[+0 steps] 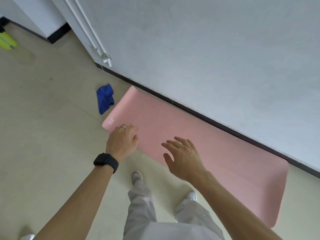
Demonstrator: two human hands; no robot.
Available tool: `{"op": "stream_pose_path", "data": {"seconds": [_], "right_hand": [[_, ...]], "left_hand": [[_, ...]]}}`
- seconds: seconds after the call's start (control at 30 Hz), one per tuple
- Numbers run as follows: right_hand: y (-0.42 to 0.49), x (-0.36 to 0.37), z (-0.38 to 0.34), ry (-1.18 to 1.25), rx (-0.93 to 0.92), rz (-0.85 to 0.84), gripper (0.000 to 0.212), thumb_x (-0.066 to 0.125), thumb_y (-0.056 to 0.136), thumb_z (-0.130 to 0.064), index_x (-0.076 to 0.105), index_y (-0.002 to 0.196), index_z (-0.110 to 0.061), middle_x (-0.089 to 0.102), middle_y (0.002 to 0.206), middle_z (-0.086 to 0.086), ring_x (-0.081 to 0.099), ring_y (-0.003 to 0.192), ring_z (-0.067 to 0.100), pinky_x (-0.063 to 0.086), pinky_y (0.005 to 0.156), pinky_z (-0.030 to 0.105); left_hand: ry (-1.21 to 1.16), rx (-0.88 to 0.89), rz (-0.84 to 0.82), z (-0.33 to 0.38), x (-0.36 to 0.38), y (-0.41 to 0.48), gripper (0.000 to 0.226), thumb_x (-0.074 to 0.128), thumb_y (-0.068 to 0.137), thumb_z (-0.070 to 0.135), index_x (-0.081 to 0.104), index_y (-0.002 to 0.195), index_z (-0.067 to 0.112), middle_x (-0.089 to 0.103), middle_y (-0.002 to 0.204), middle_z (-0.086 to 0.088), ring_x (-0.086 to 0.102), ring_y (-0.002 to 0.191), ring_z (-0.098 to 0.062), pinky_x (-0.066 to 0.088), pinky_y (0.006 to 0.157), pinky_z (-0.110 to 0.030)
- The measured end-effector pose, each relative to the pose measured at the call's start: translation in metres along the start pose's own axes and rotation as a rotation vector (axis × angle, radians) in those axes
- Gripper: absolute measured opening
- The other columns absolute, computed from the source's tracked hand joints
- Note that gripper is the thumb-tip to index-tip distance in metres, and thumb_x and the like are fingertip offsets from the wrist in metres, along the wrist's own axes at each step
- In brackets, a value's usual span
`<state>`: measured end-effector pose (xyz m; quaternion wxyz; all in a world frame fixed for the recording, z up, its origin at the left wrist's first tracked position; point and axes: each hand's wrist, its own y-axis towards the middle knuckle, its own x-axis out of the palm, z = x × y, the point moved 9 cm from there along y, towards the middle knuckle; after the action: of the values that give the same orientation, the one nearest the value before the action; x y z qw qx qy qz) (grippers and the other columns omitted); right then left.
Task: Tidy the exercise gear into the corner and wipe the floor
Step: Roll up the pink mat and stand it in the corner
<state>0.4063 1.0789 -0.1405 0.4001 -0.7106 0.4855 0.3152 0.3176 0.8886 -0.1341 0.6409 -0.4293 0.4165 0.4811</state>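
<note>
Nearest the camera, the person's grey trousers [141,203] and pale shoes [137,177] stand on the beige floor [43,135] just short of the mat, and both bare forearms reach forward over it. The left hand [121,141], with a dark watch [106,161] on the wrist and a ring on one finger, hovers at the near long edge of the pink exercise mat [207,141]; its fingers are loosely extended and hold nothing, and whether they touch the mat cannot be told. The right hand [183,160] is spread wide, fingers apart, over the mat's middle, also holding nothing. The mat lies fully unrolled and flat, its far long edge along the black skirting of the grey wall [207,49]. This looks like the start of the tidying step: the mat is not yet rolled. The next move probably calls for taking hold of one short end and rolling it tightly and evenly. A crumpled blue cloth [104,98] waits on the floor just beside the mat's logo end for the wiping. Farther off, a yellow-green bottle [7,41] lies near the wall.
</note>
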Motion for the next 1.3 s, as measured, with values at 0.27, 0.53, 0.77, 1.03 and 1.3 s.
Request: {"op": "stream_pose_path", "data": {"seconds": [0.27, 0.53, 0.77, 1.03, 1.3], "right_hand": [[0.158, 0.06, -0.007, 0.018, 0.098, -0.024, 0.044, 0.041, 0.103, -0.041, 0.044, 0.146, -0.035, 0.046, 0.151, -0.012, 0.026, 0.148, 0.018, 0.015, 0.122, 0.042], [0.382, 0.22, 0.021, 0.043, 0.163, -0.095, 0.043, 0.038, 0.104, -0.042, 0.046, 0.146, -0.033, 0.049, 0.149, -0.013, 0.032, 0.146, 0.016, 0.022, 0.121, 0.035], [0.554, 0.439, 0.092, 0.008, 0.118, -0.238, 0.045, 0.035, 0.105, -0.04, 0.041, 0.149, -0.034, 0.046, 0.151, -0.015, 0.029, 0.147, 0.016, 0.02, 0.121, 0.034], [0.695, 0.606, 0.158, -0.098, 0.07, -0.293, 0.048, 0.037, 0.105, -0.037, 0.035, 0.152, -0.027, 0.04, 0.155, -0.007, 0.029, 0.146, 0.02, 0.028, 0.118, 0.039], [0.803, 0.684, 0.174, -0.241, 0.068, -0.38, 0.075, 0.039, 0.104, -0.044, -0.016, 0.154, -0.041, -0.03, 0.162, -0.007, -0.027, 0.149, 0.027, 0.002, 0.116, 0.07]], "left_hand": [[0.007, 0.047, -0.124, -0.109, 0.063, 0.13, 0.031, 0.062, 0.091, 0.023, 0.067, 0.122, 0.021, 0.066, 0.126, -0.004, 0.059, 0.112, -0.031, 0.051, 0.089, -0.04], [0.063, 0.102, -0.177, -0.26, 0.199, 0.285, 0.033, 0.061, 0.09, 0.032, 0.067, 0.122, 0.024, 0.069, 0.119, -0.001, 0.064, 0.103, -0.028, 0.052, 0.09, -0.041], [0.135, 0.06, -0.219, -0.406, 0.405, 0.392, 0.041, 0.055, 0.091, 0.041, 0.063, 0.127, 0.025, 0.065, 0.129, 0.002, 0.061, 0.115, -0.024, 0.049, 0.098, -0.039], [0.405, 0.02, -0.232, -0.523, 0.546, 0.503, 0.055, 0.051, 0.094, 0.044, 0.041, 0.146, 0.029, 0.024, 0.162, -0.008, 0.014, 0.148, -0.041, 0.02, 0.118, -0.055], [0.185, -0.256, 0.041, -0.609, 0.543, 0.613, 0.08, 0.047, 0.098, 0.046, -0.002, 0.158, 0.026, 0.012, 0.164, -0.017, 0.02, 0.146, -0.046, 0.019, 0.117, -0.061]]}}
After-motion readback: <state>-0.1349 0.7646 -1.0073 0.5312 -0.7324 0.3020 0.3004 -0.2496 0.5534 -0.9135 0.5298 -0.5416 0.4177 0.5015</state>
